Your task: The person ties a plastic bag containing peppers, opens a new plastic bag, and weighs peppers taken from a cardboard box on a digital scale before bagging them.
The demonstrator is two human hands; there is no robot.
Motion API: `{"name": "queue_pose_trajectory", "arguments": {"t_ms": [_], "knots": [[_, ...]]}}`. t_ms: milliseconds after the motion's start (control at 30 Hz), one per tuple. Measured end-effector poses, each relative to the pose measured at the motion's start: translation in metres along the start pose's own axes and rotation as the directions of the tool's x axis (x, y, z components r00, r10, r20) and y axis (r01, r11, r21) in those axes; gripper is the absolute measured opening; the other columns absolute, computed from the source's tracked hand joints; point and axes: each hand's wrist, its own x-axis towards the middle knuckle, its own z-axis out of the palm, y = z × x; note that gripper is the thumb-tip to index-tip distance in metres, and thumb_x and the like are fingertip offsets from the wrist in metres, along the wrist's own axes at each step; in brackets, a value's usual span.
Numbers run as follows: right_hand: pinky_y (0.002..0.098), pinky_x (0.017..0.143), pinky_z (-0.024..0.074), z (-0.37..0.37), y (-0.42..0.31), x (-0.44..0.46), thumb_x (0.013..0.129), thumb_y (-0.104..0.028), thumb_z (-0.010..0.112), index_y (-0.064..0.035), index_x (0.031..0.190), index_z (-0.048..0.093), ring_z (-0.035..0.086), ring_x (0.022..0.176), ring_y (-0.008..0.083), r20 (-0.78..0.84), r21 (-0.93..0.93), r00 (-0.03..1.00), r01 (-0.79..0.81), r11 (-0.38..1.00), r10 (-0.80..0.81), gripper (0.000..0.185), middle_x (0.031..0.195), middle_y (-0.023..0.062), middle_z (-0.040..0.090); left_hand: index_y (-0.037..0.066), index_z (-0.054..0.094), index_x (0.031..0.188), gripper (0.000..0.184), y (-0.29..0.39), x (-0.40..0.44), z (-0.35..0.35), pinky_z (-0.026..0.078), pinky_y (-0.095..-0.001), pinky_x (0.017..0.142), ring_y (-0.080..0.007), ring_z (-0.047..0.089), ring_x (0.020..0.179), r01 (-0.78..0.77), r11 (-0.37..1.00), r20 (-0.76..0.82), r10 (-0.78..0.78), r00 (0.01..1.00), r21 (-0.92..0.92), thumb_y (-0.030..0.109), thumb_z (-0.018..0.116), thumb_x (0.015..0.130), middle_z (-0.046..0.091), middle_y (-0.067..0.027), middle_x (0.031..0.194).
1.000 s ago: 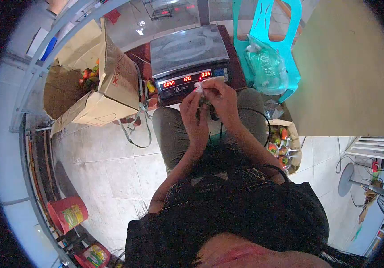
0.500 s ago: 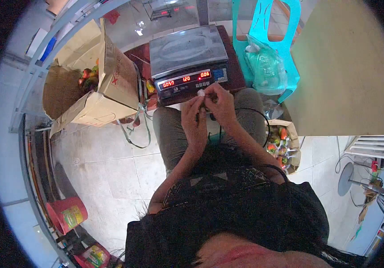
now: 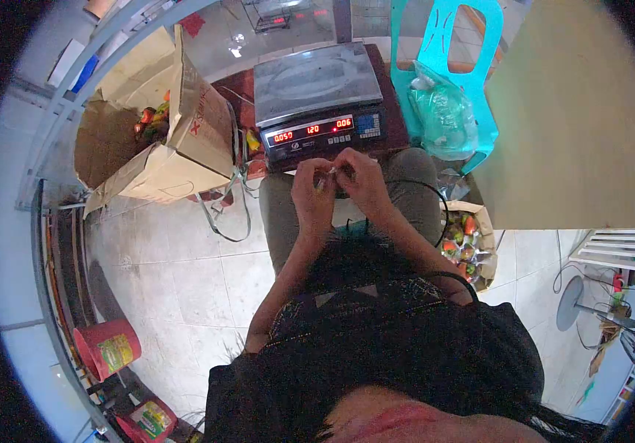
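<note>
Above my lap, close to the scale's front edge, both hands come together at the fingertips. My left hand is closed in a pinch, and so is my right hand. Between them is a small whitish thing, perhaps thin plastic; the fingers cover most of it, so its kind is unclear. Just beyond stands a digital scale with a bare metal pan. Its red display is lit and appears to read 0.057, 1.20 and 0.06.
At left, a cardboard box holds red and green produce. A smaller box with bagged produce lies right of my legs. A turquoise chair bears a green plastic bag. A brown board fills the right side.
My hands have drawn nearer to me and the fingers have curled in. The white tip that stuck up above them is now mostly covered. The view has shifted slightly.
</note>
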Motion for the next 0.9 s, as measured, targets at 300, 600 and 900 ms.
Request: {"name": "queue_pose_trajectory", "arguments": {"t_ms": [300, 600, 900], "knots": [[0.0348, 0.067, 0.0465, -0.005, 0.005, 0.001, 0.074, 0.004, 0.060, -0.0023, 0.085, 0.052, 0.059, 0.077, 0.0295, 0.036, -0.045, 0.999, 0.032, 0.998, -0.030, 0.015, 0.082, 0.0114, 0.055, 0.002, 0.053, 0.088, 0.016, -0.003, 0.004, 0.003, 0.047, -0.0330, 0.071, -0.0254, 0.060, 0.077, 0.060, 0.997, 0.076, -0.063, 0.995, 0.048, -0.004, 0.060, 0.075, 0.057, -0.0111, 0.081], [0.0239, 0.060, 0.0412, 0.002, 0.015, 0.003, 0.081, -0.004, 0.061, -0.0048, 0.089, 0.052, 0.050, 0.068, 0.0080, 0.087, 0.281, 0.991, -0.118, 0.953, 0.097, 0.013, 0.079, -0.0005, 0.052, 0.003, 0.052, 0.091, 0.016, -0.003, 0.007, 0.005, 0.048, -0.0323, 0.070, -0.0204, 0.060, 0.078, 0.145, 0.989, 0.045, -0.144, 0.989, -0.025, -0.003, 0.061, 0.079, 0.058, -0.0104, 0.080], [0.0179, 0.053, 0.0351, -0.011, 0.012, 0.005, 0.082, -0.007, 0.063, -0.0084, 0.087, 0.052, 0.045, 0.061, 0.0027, 0.347, 0.675, 0.889, -0.458, 0.579, 0.298, 0.011, 0.076, -0.0041, 0.053, 0.003, 0.055, 0.087, 0.015, -0.004, 0.016, -0.006, 0.050, -0.0343, 0.069, -0.0242, 0.059, 0.084, -0.124, 0.991, 0.046, 0.122, 0.991, 0.051, -0.006, 0.061, 0.076, 0.058, -0.0098, 0.089]]}}
